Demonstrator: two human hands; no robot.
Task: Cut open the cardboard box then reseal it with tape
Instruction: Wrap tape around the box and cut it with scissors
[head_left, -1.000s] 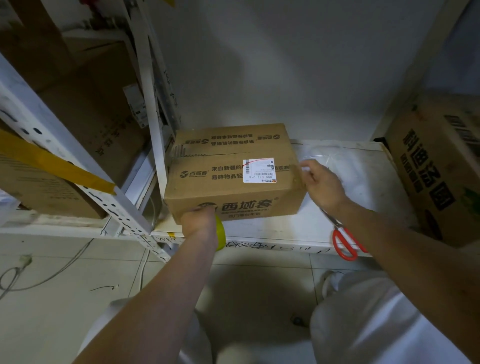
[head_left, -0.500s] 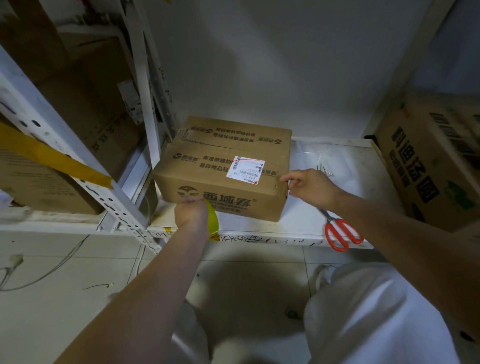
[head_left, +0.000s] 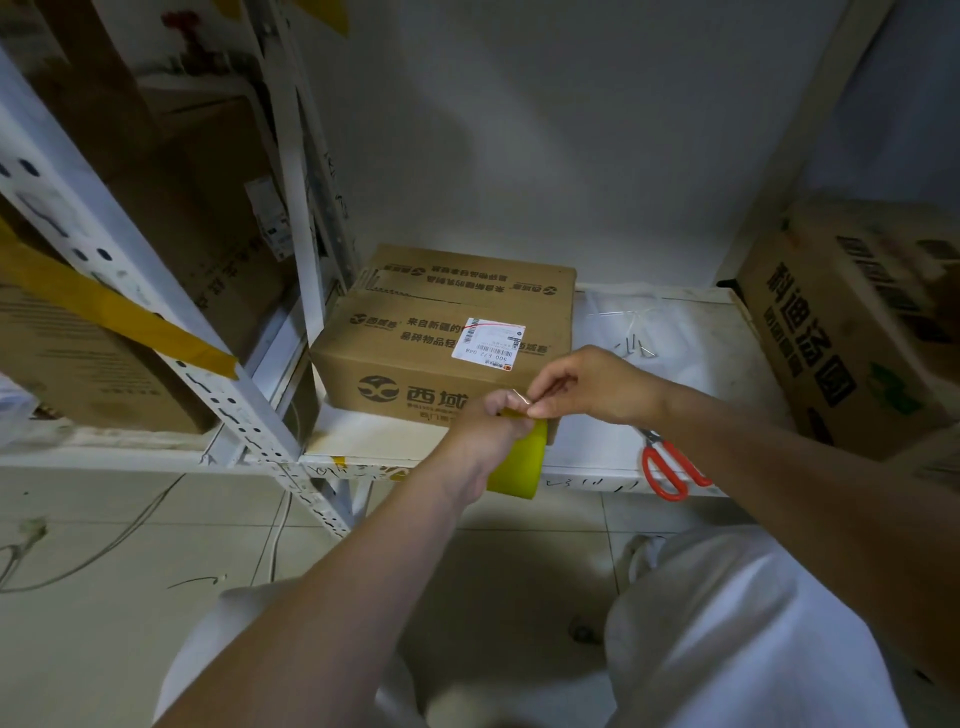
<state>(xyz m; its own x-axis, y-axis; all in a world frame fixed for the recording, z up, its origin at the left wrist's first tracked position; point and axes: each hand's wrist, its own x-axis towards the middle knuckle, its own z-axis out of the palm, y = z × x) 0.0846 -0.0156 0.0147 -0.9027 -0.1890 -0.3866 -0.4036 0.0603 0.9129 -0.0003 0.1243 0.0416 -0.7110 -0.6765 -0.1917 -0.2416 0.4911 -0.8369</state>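
On the white shelf (head_left: 597, 452) before you sits the cardboard box (head_left: 447, 332), red scissors (head_left: 670, 467) to its right. Your left hand (head_left: 488, 426) grips the yellow tape roll (head_left: 519, 462) at the box's front, while your right hand (head_left: 587, 384) pinches the tape end.

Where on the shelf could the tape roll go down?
Bare shelf lies between the cardboard box and the big box, behind the scissors. A narrower strip fronts the box. Left is crowded by the shelf post.

A brown box (head_left: 447, 343) with a white label lies flat at the shelf's left, flaps shut. A yellow tape roll (head_left: 519, 460) stands on edge at its near face. Red-handled scissors (head_left: 670, 465) lie right
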